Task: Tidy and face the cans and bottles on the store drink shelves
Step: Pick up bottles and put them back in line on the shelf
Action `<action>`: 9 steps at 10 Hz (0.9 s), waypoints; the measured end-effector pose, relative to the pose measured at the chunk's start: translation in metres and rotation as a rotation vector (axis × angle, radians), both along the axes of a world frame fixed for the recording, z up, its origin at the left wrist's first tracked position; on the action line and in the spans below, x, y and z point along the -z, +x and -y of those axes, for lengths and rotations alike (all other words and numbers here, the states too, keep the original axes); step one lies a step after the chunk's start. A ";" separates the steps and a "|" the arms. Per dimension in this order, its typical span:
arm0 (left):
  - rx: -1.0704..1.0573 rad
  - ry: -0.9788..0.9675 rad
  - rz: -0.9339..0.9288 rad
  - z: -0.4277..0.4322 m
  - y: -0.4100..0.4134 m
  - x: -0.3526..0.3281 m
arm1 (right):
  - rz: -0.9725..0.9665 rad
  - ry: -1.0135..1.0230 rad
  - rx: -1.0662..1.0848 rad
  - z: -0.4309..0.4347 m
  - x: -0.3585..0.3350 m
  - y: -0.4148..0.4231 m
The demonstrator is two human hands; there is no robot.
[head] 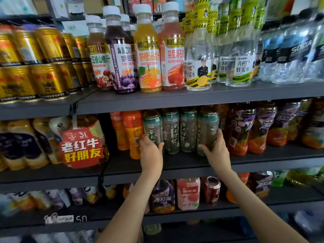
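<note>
The left hand curls round the foot of the green bottle at the left end of a row of four. The right hand grips the green bottle at the right end, thumb across its front. Both bottles stand upright near the front edge of the middle shelf, with two more green bottles between them. Orange bottles stand just left of the row, and dark tea bottles just right. On the shelf above are juice bottles, gold cans towards its left end and clear water bottles. Below stand a pink bottle and a red can.
</note>
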State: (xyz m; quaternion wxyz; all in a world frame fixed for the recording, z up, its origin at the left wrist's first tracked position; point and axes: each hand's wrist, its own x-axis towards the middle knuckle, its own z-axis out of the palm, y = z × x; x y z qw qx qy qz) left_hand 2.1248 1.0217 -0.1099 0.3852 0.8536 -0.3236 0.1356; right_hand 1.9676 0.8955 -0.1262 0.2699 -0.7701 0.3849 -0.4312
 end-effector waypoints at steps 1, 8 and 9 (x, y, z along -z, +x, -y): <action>-0.012 -0.026 -0.022 0.004 -0.002 0.002 | -0.027 0.013 0.012 -0.001 -0.001 0.002; -0.031 0.220 0.430 0.006 0.008 0.025 | 0.042 0.074 0.087 0.005 -0.006 -0.029; -0.056 0.250 0.453 0.008 0.007 0.029 | -0.027 0.020 0.015 0.003 -0.006 -0.025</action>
